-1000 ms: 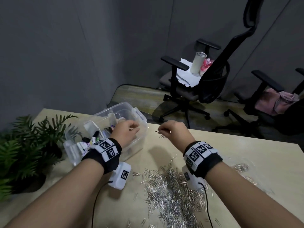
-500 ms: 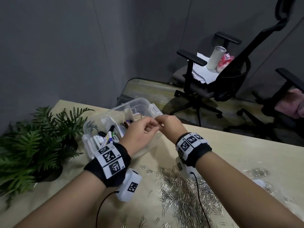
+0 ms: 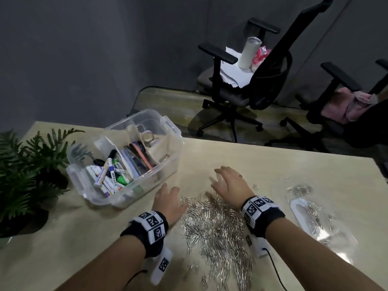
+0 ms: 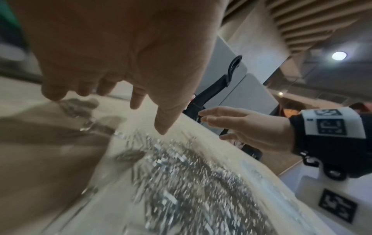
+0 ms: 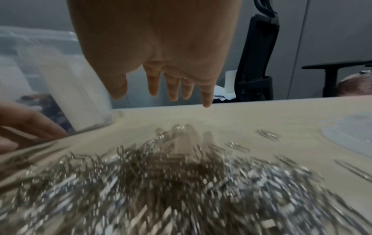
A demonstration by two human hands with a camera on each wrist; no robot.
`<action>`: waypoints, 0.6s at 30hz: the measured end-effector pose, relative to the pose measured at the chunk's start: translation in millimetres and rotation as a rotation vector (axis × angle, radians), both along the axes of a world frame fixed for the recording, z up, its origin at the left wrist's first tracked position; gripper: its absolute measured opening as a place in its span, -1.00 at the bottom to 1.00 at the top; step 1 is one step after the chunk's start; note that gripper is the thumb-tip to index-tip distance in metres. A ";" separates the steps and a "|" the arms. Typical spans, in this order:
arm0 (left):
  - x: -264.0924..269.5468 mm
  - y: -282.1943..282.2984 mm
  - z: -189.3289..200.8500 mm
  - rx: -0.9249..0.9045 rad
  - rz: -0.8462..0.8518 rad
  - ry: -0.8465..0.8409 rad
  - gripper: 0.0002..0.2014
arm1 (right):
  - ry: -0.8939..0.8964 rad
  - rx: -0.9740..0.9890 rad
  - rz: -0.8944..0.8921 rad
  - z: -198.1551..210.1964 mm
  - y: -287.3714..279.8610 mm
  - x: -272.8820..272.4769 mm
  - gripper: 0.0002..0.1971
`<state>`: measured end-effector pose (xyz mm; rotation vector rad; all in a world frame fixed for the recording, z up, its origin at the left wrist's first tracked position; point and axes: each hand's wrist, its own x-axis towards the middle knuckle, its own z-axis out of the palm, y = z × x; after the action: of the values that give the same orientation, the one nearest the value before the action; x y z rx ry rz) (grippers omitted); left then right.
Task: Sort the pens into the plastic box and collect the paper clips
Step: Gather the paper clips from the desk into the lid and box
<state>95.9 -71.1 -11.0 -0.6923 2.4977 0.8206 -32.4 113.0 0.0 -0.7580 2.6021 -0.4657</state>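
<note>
Silver wire paper clips (image 3: 218, 225) lie heaped on the pale wooden surface (image 3: 262, 171), just beside the clear plastic box (image 3: 168, 164) already filled with marker pens (image 3: 113, 173). The left hand (image 3: 168, 203) and right hand (image 3: 231, 183) are held spread and empty on either side of the heap. The clips are best raked inward with flat fingers, so that stragglers are caught before scooping.

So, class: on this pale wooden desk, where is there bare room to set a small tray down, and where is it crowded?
Bare patches: the near-left desk between the green potted fern and the left hand; the far strip beyond the right hand. Crowded: the silver paper-clip heap between the hands, the clear plastic box of pens, and the clear plastic bag at right.
</note>
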 end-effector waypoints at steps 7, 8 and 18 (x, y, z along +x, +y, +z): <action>23.7 14.4 -27.2 -0.045 -0.023 0.009 -0.26 | -0.152 0.173 0.129 -35.0 7.0 11.2 -0.21; 24.9 16.9 -27.6 -0.032 -0.036 0.017 -0.27 | -0.156 0.178 0.133 -37.9 6.8 11.8 -0.23; 23.9 43.8 -17.2 0.101 -0.246 0.169 -0.28 | -0.174 -0.028 0.202 -33.4 46.9 61.0 -0.48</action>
<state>119.8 -27.3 -28.2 -0.2839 2.6001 0.9372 28.6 159.9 -33.4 -0.9352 2.3342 -0.4854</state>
